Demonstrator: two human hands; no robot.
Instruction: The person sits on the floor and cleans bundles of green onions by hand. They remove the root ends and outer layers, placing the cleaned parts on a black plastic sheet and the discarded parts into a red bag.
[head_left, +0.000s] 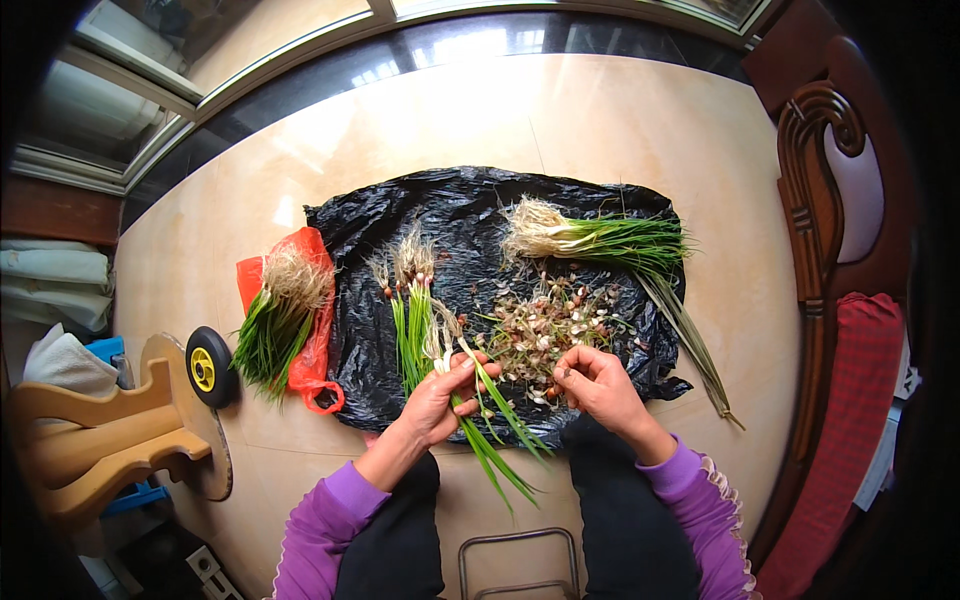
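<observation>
In my left hand (444, 397) are several green onions (487, 427) with pale roots, their leaves hanging towards me. My right hand (596, 386) is just right of them, thumb and forefinger pinched on a small dark scrap, over the edge of a heap of peeled skins and trimmings (547, 322). Unsorted-looking onions with reddish bulbs (411, 315) lie left of the heap on a black plastic sheet (450, 202). A big bunch of green onions (592, 236), roots to the left, lies at the sheet's upper right. Another bunch (289, 307) rests on a red plastic bag (319, 375).
Dried leaf strips (694, 352) run off the sheet's right edge. A black wheel with a yellow hub (206, 367) and a wooden stand (112, 442) are at the left. Carved wooden furniture (810, 247) lines the right. A metal frame (517, 536) is between my legs.
</observation>
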